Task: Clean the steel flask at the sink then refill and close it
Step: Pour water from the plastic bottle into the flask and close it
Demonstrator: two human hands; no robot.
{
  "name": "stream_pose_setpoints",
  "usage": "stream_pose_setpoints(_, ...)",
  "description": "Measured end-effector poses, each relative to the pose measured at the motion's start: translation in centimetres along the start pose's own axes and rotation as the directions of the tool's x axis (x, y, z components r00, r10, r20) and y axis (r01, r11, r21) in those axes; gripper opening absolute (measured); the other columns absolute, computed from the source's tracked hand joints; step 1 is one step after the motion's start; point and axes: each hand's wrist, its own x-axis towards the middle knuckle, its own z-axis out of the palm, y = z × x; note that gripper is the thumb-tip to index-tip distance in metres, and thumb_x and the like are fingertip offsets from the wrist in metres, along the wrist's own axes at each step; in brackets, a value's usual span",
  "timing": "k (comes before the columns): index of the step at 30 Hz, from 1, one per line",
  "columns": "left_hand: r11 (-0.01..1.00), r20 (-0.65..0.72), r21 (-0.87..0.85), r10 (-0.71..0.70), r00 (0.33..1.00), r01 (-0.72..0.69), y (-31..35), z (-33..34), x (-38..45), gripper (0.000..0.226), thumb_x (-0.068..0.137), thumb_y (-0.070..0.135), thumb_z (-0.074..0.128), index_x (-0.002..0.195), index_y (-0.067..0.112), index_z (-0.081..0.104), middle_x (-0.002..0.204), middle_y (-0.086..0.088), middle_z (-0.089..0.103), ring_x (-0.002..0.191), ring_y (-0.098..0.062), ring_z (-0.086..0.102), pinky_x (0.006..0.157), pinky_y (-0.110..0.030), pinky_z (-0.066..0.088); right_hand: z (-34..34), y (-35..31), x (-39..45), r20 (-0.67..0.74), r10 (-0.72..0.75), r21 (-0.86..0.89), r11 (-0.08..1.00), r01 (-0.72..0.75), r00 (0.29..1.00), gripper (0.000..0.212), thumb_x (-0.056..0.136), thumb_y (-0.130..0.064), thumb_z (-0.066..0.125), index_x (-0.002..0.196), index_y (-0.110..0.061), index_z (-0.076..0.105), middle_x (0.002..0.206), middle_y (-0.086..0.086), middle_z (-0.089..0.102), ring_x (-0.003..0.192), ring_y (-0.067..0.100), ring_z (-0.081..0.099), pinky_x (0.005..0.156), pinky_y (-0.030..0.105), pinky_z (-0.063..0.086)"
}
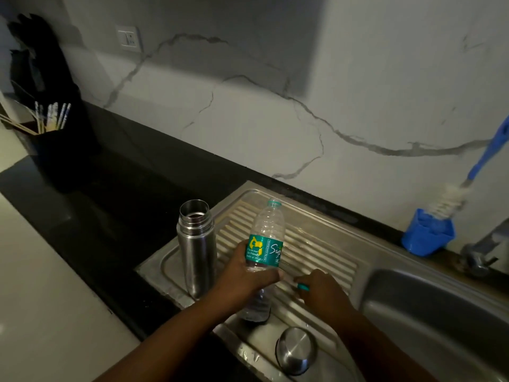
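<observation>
Head view: steel flask [196,248] stands upright and uncapped on the draining board [316,244], just left of a clear plastic bottle [265,244]. Left hand [248,274] grips the bottle below its green label. Right hand [322,289] pinches a teal cap [303,287]. Steel lid [296,350] lies nearer the front. Blue cup [425,234] holds a bottle brush [451,199].

Single head cam, wide-angle, worn by the person at the sink, looking forward and down across the dark worktop [115,188] onto the ribbed steel drainboard [311,244]. Close range: both forearms enter from the bottom edge, the marble wall [275,92] fills the top half. Only the one view, so no overlap.
</observation>
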Motion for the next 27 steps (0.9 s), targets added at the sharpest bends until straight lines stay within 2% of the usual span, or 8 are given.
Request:
stream_pose_setpoints(4, 1.000, 0.031, 0.009, 0.011, 0.999, -0.011, -0.3, 0.0, 0.2, 0.062, 0.069, 0.009, 0.083, 0.119, 0.019, 0.049, 0.108, -0.013, 0.067, 0.094, -0.025, 0.068, 0.072, -0.026, 0.056, -0.7, -0.5, 0.6, 0.018, 0.053, 0.092, 0.994, -0.054, 0.998, 0.027, 0.084, -0.026, 0.067, 0.111, -0.028, 0.066, 0.109, -0.002, 0.067, 0.095, 0.010, 0.062, 0.086, 0.023, 0.050)
stream_pose_setpoints(6, 1.000, 0.033, -0.004, 0.023, 0.999, -0.023, -0.6, 0.1, 0.3, 0.067, 0.061, 0.013, 0.083, 0.118, 0.017, 0.050, 0.106, -0.015, 0.068, 0.086, -0.018, 0.067, 0.072, -0.024, 0.055, -2.9, -1.7, 1.0, -0.072, 0.109, 0.316, 0.945, -0.081, 0.992, 0.023, 0.081, -0.023, 0.071, 0.104, -0.023, 0.069, 0.100, -0.001, 0.069, 0.089, 0.014, 0.064, 0.080, 0.025, 0.050)
stream_pose_setpoints(7, 0.999, 0.033, -0.015, 0.033, 0.999, -0.033, -0.7, 0.1, 0.3, 0.069, 0.057, 0.014, 0.083, 0.118, 0.016, 0.050, 0.105, -0.015, 0.068, 0.084, -0.016, 0.067, 0.072, -0.025, 0.055, -4.6, -2.6, 1.2, -0.128, 0.175, 0.491, 0.867, -0.091, 0.976, 0.018, 0.079, -0.023, 0.073, 0.096, -0.020, 0.069, 0.092, 0.000, 0.070, 0.082, 0.015, 0.064, 0.074, 0.026, 0.051)
stream_pose_setpoints(9, 0.998, 0.044, -0.032, 0.048, 0.998, -0.046, -0.9, 0.0, 0.5, 0.072, 0.055, 0.013, 0.081, 0.120, 0.014, 0.050, 0.102, -0.015, 0.068, 0.080, -0.013, 0.067, 0.071, -0.024, 0.054, -8.8, -4.8, 1.4, -0.105, 0.301, 0.843, 0.533, -0.076, 0.948, 0.016, 0.079, -0.021, 0.074, 0.090, -0.012, 0.067, 0.080, 0.005, 0.069, 0.068, 0.016, 0.063, 0.063, 0.027, 0.052)
stream_pose_setpoints(11, 0.997, 0.068, -0.043, 0.074, 0.995, -0.071, -0.9, -0.1, 0.7, 0.068, 0.058, 0.006, 0.081, 0.119, 0.012, 0.051, 0.097, -0.012, 0.068, 0.077, -0.010, 0.066, 0.069, -0.023, 0.054, -12.6, -6.8, 1.2, -0.060, 0.278, 0.984, 0.179, 0.010, 0.959, 0.019, 0.080, -0.018, 0.074, 0.092, -0.007, 0.064, 0.081, 0.009, 0.069, 0.066, 0.017, 0.064, 0.064, 0.029, 0.055)
stream_pose_setpoints(12, 0.995, 0.080, -0.040, 0.090, 0.993, -0.087, -0.9, -0.2, 0.8, 0.066, 0.062, 0.000, 0.081, 0.119, 0.012, 0.051, 0.095, -0.010, 0.068, 0.075, -0.008, 0.066, 0.068, -0.022, 0.054, -13.8, -7.4, 1.1, -0.071, 0.257, 0.993, 0.110, 0.044, 0.964, 0.020, 0.080, -0.017, 0.074, 0.093, -0.007, 0.064, 0.081, 0.010, 0.069, 0.068, 0.017, 0.065, 0.068, 0.031, 0.056)
stream_pose_setpoints(21, 0.981, 0.202, -0.031, 0.191, 0.960, -0.189, 0.1, -1.4, 1.6, 0.072, 0.060, 0.006, 0.080, 0.122, 0.024, 0.050, 0.101, -0.003, 0.069, 0.088, -0.018, 0.068, 0.077, -0.032, 0.056, -16.2, -10.2, -0.3, -0.062, 0.096, 0.905, 0.425, 0.016, 0.993, 0.014, 0.084, -0.013, 0.069, 0.095, -0.008, 0.065, 0.087, 0.010, 0.070, 0.078, 0.020, 0.066, 0.084, 0.039, 0.057)
stream_pose_setpoints(27, 0.976, 0.287, -0.035, 0.217, 0.933, -0.216, 0.5, -2.2, 1.4, 0.068, 0.064, 0.003, 0.080, 0.121, 0.028, 0.053, 0.101, -0.002, 0.070, 0.090, -0.022, 0.069, 0.080, -0.036, 0.056, -18.7, -9.9, -1.0, 0.027, -0.055, 0.733, 0.680, 0.017, 0.998, 0.015, 0.091, -0.016, 0.059, 0.101, -0.017, 0.071, 0.095, 0.008, 0.070, 0.084, 0.016, 0.064, 0.084, 0.030, 0.055)
